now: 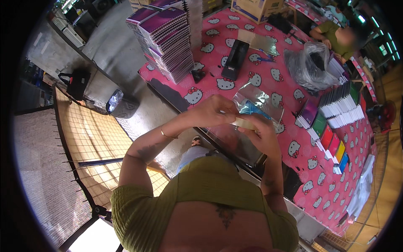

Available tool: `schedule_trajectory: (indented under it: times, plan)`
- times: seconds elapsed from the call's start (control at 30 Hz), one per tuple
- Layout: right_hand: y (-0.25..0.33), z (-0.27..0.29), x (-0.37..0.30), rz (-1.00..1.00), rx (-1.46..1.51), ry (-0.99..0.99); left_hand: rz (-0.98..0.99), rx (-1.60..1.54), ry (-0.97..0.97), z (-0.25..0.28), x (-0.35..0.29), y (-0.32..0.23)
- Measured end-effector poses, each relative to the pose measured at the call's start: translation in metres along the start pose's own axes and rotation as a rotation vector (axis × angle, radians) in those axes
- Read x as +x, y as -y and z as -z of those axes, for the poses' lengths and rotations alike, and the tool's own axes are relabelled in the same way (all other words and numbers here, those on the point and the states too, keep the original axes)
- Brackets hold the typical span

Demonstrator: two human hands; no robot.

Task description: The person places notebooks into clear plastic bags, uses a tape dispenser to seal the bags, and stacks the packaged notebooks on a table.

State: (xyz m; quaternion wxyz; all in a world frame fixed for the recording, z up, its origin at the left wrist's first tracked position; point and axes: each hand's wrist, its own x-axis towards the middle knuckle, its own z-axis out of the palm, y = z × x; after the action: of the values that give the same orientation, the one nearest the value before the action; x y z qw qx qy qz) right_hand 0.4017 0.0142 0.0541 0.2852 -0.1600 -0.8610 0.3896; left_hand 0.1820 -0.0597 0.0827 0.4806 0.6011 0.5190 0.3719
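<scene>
While your left hand (215, 110) curls close to your right hand (266, 131), the right one pinches a small pale thing (245, 123) near the edge of the pink surface (322, 178). I can't tell what the left one holds. Shiny clear plastic (264, 98) is just past both.

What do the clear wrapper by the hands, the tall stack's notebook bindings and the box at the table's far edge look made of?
Clear wrapper: likely glossy plastic film; it glints sharply and shows blue through it.
Notebook bindings: probably metal wire, though plastic is possible; pale coils line the edges.
Box: most likely matte cardboard, from its flat tan sides.
</scene>
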Motion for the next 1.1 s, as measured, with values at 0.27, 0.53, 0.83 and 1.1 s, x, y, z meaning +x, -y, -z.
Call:
schedule_trajectory:
  times: [0.27,0.53,0.83,1.1]
  plan:
    - [-0.001,0.000,-0.005,0.077,-0.001,-0.035,-0.036,-0.025,0.033,0.001,-0.001,0.013]
    - [-0.001,0.004,-0.010,0.041,-0.034,-0.040,-0.047,-0.145,0.027,-0.007,-0.005,0.011]
    - [-0.004,0.003,-0.005,0.107,-0.172,-0.136,-0.156,-0.122,-0.360,-0.014,-0.009,0.007]
    - [-0.001,0.006,-0.002,0.270,-0.502,-0.217,-0.271,-0.002,-0.430,-0.035,-0.011,-0.007]
